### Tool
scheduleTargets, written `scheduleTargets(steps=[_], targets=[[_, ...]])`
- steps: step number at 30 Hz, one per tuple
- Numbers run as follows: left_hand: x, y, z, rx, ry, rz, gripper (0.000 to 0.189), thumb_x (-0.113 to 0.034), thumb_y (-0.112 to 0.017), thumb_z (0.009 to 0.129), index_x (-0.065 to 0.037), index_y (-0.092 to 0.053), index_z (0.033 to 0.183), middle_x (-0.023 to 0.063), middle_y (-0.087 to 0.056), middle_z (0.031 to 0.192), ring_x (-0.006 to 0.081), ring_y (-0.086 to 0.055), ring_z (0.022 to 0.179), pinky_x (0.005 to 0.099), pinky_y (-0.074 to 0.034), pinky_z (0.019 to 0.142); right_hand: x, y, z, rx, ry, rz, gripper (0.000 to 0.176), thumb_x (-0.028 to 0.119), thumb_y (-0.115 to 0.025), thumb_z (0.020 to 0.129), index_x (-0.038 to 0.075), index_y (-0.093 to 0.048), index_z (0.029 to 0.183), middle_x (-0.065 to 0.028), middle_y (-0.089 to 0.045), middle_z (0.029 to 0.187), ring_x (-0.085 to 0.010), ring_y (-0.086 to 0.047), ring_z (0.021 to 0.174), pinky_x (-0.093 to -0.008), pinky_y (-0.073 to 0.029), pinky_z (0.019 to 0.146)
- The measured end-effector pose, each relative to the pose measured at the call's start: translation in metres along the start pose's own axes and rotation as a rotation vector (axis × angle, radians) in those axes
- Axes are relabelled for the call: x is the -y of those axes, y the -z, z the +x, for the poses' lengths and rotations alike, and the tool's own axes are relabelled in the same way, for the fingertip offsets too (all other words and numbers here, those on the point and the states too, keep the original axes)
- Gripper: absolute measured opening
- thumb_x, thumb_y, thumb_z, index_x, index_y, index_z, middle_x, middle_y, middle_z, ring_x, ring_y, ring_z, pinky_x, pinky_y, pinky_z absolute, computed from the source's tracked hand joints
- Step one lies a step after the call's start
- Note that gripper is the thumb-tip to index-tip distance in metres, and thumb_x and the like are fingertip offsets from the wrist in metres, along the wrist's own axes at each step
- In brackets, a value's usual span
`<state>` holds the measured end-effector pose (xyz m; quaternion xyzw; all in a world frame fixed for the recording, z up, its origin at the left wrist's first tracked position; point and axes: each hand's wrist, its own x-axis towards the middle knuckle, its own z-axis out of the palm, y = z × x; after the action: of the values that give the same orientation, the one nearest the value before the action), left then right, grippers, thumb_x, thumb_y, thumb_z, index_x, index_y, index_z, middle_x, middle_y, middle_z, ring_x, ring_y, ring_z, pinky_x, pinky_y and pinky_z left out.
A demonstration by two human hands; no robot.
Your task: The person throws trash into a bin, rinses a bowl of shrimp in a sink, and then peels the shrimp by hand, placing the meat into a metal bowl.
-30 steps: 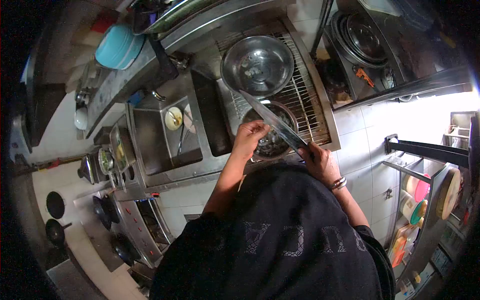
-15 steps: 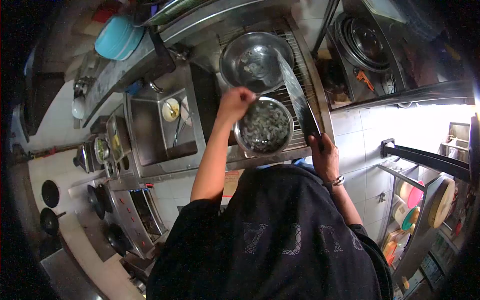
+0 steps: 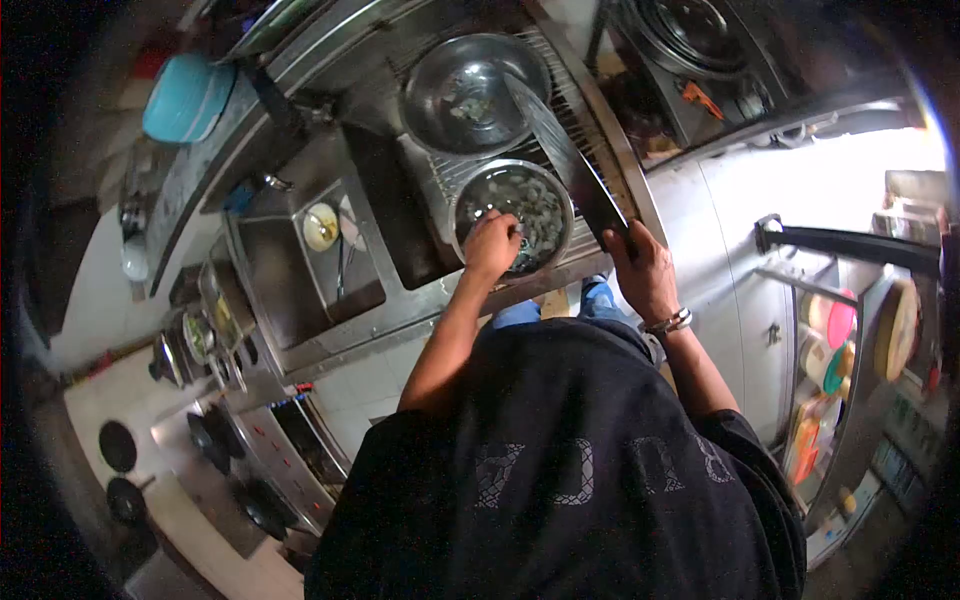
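Observation:
My right hand (image 3: 643,268) is wrapped round the handle of a long broad-bladed knife (image 3: 566,150), whose tip reaches over the far steel bowl (image 3: 420,125). A few small pale pieces lie in the bottom of that bowl. Closer to me, a smaller steel bowl (image 3: 466,190) holds many grey, translucent pieces that look like peeled raw shrimp (image 3: 540,215). Down in this near bowl, my left hand (image 3: 493,243) touches the pieces with its fingers curled together. Whatever sits between those fingertips is hidden.
Both bowls rest on a metal rack (image 3: 585,95) set in the steel counter. To the left is a sink (image 3: 290,290) containing a small bowl (image 3: 321,227) and a utensil. A turquoise tub (image 3: 188,98) stands at upper left, and shelving (image 3: 790,270) is at the right.
My left hand has moved from the gap between the bowls down into the near bowl. My right hand still holds the knife over the far bowl. The camera view has shifted.

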<state>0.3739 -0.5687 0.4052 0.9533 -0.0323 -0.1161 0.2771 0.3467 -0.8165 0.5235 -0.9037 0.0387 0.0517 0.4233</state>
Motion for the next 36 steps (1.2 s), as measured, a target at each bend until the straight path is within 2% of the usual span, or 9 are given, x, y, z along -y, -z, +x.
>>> scheduleTargets(steps=[4, 7, 9, 15, 17, 21, 24, 31, 36], targets=[[0.012, 0.019, -0.004, 0.016, -0.172, -0.058, 0.022, -0.02, -0.068, 0.082, -0.004, -0.064, 0.095, 0.0149, -0.062, 0.093, 0.0362, -0.06, 0.09, 0.044, -0.047, 0.076, 0.011, -0.021, -0.03, -0.168, -0.136, -0.013, 0.029, 0.031, -0.062, 0.091, 0.003, -0.055, 0.087, -0.0238, -0.059, 0.069, -0.045, -0.059, 0.071, -0.0476, -0.044, 0.057], [0.024, 0.02, -0.01, 0.05, -0.236, -0.04, 0.023, -0.024, -0.067, 0.084, -0.004, -0.063, 0.094, 0.0144, -0.064, 0.094, 0.0351, -0.06, 0.091, 0.0441, -0.047, 0.076, 0.029, -0.026, -0.051, -0.201, -0.225, -0.002, 0.027, 0.029, -0.063, 0.09, 0.003, -0.056, 0.087, -0.0243, -0.06, 0.071, -0.0447, -0.059, 0.071, -0.0462, -0.044, 0.057], [0.022, 0.025, -0.011, 0.081, -0.222, -0.062, 0.023, -0.025, -0.068, 0.084, -0.005, -0.062, 0.093, 0.0138, -0.065, 0.092, 0.0342, -0.061, 0.091, 0.044, -0.047, 0.078, 0.03, -0.039, -0.064, -0.271, -0.23, 0.0, 0.027, 0.028, -0.064, 0.089, 0.002, -0.056, 0.087, -0.0237, -0.06, 0.071, -0.0441, -0.059, 0.069, -0.0448, -0.045, 0.057], [0.03, 0.016, -0.009, -0.038, -0.374, -0.085, 0.02, -0.023, -0.067, 0.084, -0.008, -0.062, 0.096, 0.0127, -0.065, 0.093, 0.0337, -0.061, 0.092, 0.0426, -0.047, 0.079, 0.042, -0.061, -0.097, -0.419, -0.233, -0.008, 0.028, 0.027, -0.064, 0.089, 0.0, -0.056, 0.086, -0.024, -0.059, 0.069, -0.0436, -0.058, 0.064, -0.0442, -0.044, 0.055], [0.033, 0.011, -0.008, -0.005, -0.358, -0.135, 0.013, -0.017, -0.067, 0.083, -0.01, -0.06, 0.092, 0.0083, -0.064, 0.091, 0.0315, -0.06, 0.091, 0.0431, -0.047, 0.078, 0.049, -0.063, -0.106, -0.414, -0.267, -0.049, 0.028, 0.026, -0.065, 0.089, 0.0, -0.056, 0.085, -0.0239, -0.058, 0.066, -0.0431, -0.058, 0.063, -0.0444, -0.044, 0.054], [0.036, 0.007, -0.002, 0.007, -0.406, -0.191, 0.015, -0.014, -0.069, 0.08, -0.007, -0.063, 0.092, 0.0115, -0.066, 0.091, 0.031, -0.063, 0.09, 0.0396, -0.048, 0.078, 0.057, -0.068, -0.117, -0.44, -0.297, -0.069, 0.028, 0.026, -0.065, 0.089, 0.0, -0.056, 0.085, -0.0231, -0.057, 0.062, -0.042, -0.057, 0.058, -0.0438, -0.043, 0.052], [0.044, -0.002, -0.002, 0.013, -0.381, -0.213, 0.015, -0.013, -0.07, 0.079, -0.01, -0.061, 0.09, 0.0077, -0.064, 0.09, 0.031, -0.06, 0.089, 0.0426, -0.047, 0.077, 0.06, -0.074, -0.123, -0.499, -0.286, -0.03, 0.031, 0.029, -0.066, 0.089, -0.001, -0.057, 0.084, -0.0231, -0.056, 0.059, -0.0398, -0.054, 0.051, -0.0417, -0.041, 0.048], [0.047, -0.008, 0.0, -0.013, -0.423, -0.243, 0.016, -0.011, -0.069, 0.078, -0.01, -0.061, 0.092, 0.0074, -0.063, 0.089, 0.0306, -0.06, 0.089, 0.0428, -0.047, 0.077, 0.071, -0.075, -0.132, -0.509, -0.344, -0.09, 0.031, 0.028, -0.066, 0.089, -0.001, -0.058, 0.087, -0.0223, -0.055, 0.06, -0.0385, -0.055, 0.052, -0.0411, -0.041, 0.049], [0.05, -0.013, -0.001, -0.056, -0.446, -0.232, 0.015, -0.013, -0.069, 0.078, -0.011, -0.062, 0.091, 0.0069, -0.063, 0.091, 0.0301, -0.06, 0.09, 0.0424, -0.047, 0.078, 0.078, -0.078, -0.131, -0.51, -0.29, -0.133, 0.029, 0.026, -0.065, 0.09, -0.001, -0.057, 0.084, -0.0221, -0.057, 0.062, -0.0392, -0.055, 0.054, -0.041, -0.04, 0.05]])
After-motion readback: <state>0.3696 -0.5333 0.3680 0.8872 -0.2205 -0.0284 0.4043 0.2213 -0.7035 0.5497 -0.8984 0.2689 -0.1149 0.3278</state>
